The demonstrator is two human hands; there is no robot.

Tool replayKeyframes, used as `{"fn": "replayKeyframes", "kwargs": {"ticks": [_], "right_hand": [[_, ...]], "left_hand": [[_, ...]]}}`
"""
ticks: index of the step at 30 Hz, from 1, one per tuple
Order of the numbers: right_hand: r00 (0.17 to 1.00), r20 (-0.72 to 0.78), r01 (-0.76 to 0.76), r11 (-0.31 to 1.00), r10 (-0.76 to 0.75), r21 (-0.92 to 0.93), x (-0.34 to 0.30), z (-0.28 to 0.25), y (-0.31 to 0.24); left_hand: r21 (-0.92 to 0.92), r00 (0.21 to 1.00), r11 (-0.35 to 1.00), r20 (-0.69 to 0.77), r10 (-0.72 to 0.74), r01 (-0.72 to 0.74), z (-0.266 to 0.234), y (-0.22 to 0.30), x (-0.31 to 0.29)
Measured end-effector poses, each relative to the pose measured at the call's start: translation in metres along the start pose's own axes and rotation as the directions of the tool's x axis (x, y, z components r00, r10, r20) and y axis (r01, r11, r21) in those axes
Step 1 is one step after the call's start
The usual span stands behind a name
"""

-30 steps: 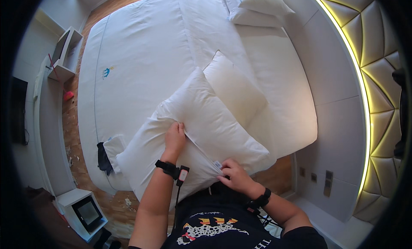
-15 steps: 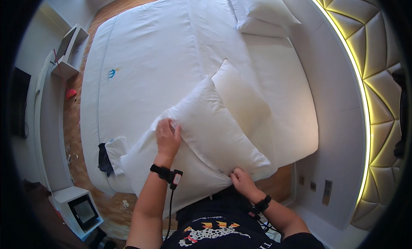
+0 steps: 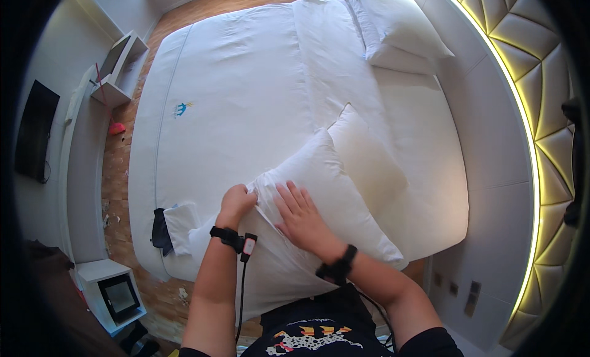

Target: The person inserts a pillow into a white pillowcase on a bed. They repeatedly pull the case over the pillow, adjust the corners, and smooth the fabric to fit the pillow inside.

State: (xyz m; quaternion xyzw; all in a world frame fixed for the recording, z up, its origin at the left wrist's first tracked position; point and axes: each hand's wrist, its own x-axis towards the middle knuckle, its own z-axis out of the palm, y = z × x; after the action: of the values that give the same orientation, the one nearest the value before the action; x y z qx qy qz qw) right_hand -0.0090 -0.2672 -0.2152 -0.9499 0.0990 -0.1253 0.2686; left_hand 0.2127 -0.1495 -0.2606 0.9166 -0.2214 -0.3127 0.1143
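"What's the wearer got on, from where you're sitting?"

"On my remote feed, a black T-shirt [image 3: 289,313] with short black sleeves [image 3: 430,343]. The printed animal [image 3: 316,342] is white with black spots, topped by orange-yellow shapes [image 3: 326,330]."

"And the wrists?"

"I see a black left wristband [image 3: 227,235] bearing a small box [image 3: 248,246], its face red and white (the brightest bit of kit), with a black cable [image 3: 241,289] trailing down. The right wristband [image 3: 337,268] is black and chunky."
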Motion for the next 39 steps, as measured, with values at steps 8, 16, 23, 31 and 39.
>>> {"fn": "replayKeyframes", "kwargs": {"ticks": [8,16,23,31,39], "right_hand": [[0.907,0.382,-0.092,0.97,0.176,-0.227,0.03,0.064,0.022],[0.9,0.425,-0.01,0.98,0.095,-0.199,0.02,0.052,0.042],[0.918,0.215,-0.26,0.914,0.334,-0.313,-0.035,-0.032,0.038],[0.478,0.147,-0.873,0.486,0.866,-0.025,-0.165,-0.041,0.089],[0.392,0.14,-0.919,0.382,0.909,0.094,-0.251,-0.038,0.104]], "left_hand": [[-0.312,0.966,0.927,-0.215,0.142,-0.206,0.019,-0.004,0.011],[-0.313,0.922,0.9,-0.336,0.192,-0.302,0.088,0.028,0.006],[-0.525,0.792,0.66,-0.044,0.609,-0.537,0.055,0.004,-0.04],[0.092,0.89,0.885,0.042,0.455,-0.457,0.109,0.051,-0.098],[0.152,0.904,0.894,-0.006,0.427,-0.421,0.113,0.05,-0.083]]}}
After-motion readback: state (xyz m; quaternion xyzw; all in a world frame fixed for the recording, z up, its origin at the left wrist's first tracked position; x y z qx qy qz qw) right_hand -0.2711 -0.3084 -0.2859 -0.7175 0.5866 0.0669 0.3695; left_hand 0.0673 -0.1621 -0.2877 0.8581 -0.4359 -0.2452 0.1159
